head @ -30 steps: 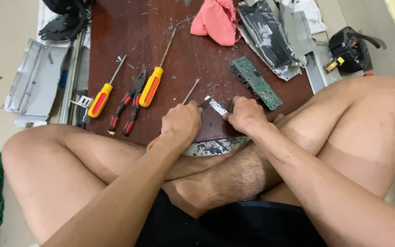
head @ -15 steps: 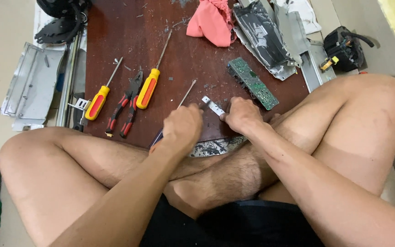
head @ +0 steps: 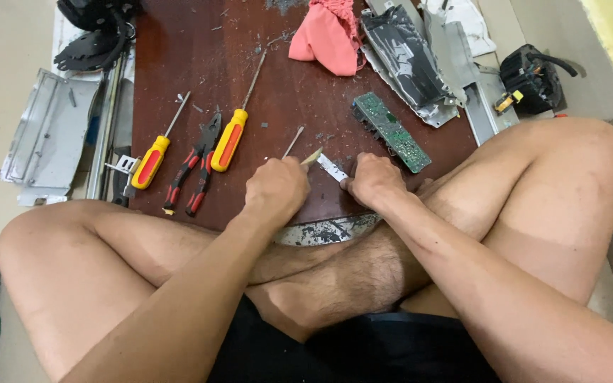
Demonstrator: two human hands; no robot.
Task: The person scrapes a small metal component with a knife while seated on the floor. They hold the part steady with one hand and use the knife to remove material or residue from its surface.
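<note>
I sit cross-legged at a dark red board (head: 179, 64). My left hand (head: 276, 190) is closed around a thin screwdriver (head: 294, 141) whose metal shaft points away from me. My right hand (head: 372, 181) pinches a small white part (head: 332, 167) against the board, right beside the left hand. A pale sliver sticks out between the two hands. What lies under the fingers is hidden.
Two yellow-and-orange screwdrivers (head: 230, 138) (head: 152, 159) and red-handled pliers (head: 196, 170) lie to the left. A green circuit board (head: 391, 132) lies to the right, a pink cloth (head: 326, 39) and grey metal casing pieces (head: 420, 60) beyond. A grey panel (head: 47, 135) lies on the floor at left.
My left hand has shifted slightly toward the right hand and the white part. The view has drifted a little. The tools on the board have not moved.
</note>
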